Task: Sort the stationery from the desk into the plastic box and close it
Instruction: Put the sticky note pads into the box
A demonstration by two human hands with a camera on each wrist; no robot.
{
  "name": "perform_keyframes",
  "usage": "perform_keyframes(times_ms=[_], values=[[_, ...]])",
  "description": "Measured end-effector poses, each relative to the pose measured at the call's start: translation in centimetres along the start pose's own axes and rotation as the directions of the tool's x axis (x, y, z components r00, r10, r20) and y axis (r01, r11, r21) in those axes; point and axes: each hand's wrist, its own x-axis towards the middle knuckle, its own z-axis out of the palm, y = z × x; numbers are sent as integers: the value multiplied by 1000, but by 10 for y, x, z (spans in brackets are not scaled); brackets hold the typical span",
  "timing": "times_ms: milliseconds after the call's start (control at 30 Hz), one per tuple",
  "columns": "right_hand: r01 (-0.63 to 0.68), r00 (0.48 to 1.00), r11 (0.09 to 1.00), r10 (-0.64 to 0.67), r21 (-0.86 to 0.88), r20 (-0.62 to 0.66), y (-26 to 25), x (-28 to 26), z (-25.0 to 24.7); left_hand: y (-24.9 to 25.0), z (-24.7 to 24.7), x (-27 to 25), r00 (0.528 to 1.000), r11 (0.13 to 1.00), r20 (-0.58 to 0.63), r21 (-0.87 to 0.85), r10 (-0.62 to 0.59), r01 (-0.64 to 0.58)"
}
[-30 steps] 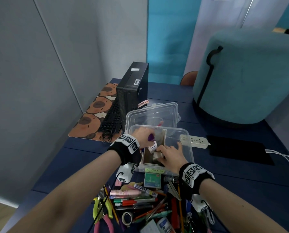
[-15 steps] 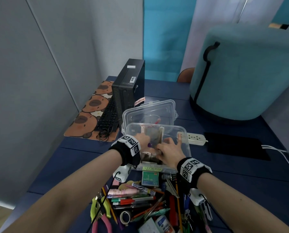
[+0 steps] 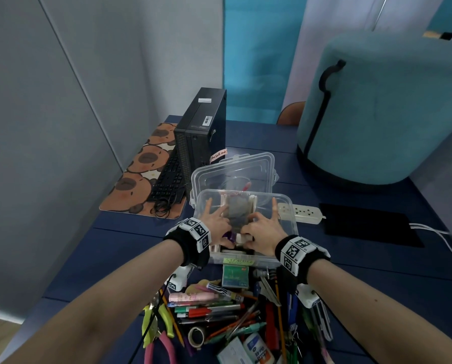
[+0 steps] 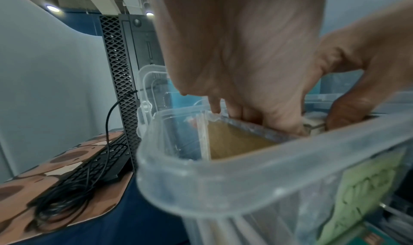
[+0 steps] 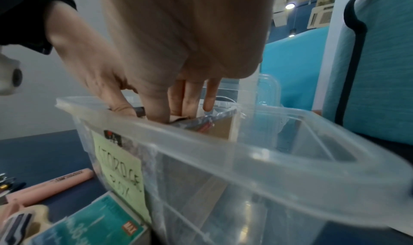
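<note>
The clear plastic box (image 3: 290,222) stands open on the blue desk, its lid (image 3: 235,166) lying behind it. A brown cardboard divider (image 3: 239,210) sits inside the box. My left hand (image 3: 218,219) and right hand (image 3: 263,224) both reach in from the near side. In the left wrist view the left hand (image 4: 257,107) presses straight fingers down behind the divider's grey edge (image 4: 252,128). In the right wrist view the right hand (image 5: 176,105) points straight fingers onto the divider (image 5: 221,127). A green label (image 5: 120,166) is stuck on the box front. Loose stationery (image 3: 219,311) lies between my forearms.
A black computer tower (image 3: 201,135) and keyboard (image 3: 167,179) stand left of the box on a patterned mat (image 3: 138,166). A white power strip (image 3: 301,212) and a black pad (image 3: 369,227) lie to the right. A teal chair (image 3: 390,109) stands at the back right.
The cardboard divider stood tilted up in my left hand a second ago. It now sits lower in the box, with both hands spread over it.
</note>
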Motion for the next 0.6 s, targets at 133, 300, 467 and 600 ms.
perform_keyframes(times_ms=[133,300,467,600], values=[[1,1000,999,-2,39,8,3,2,1,-1,-2,1,999,1000,44,-5,7,-7],[2,1000,998,-3,69,14,3,6,2,4,-2,7,998,1000,57,21,-16,15],[-18,999,993,14,114,39,7,4,2,-3,-9,8,993,996,113,-89,19,-9],[-22,1000,991,22,134,-4,4,1,5,-3,-11,5,995,994,100,-108,10,1]])
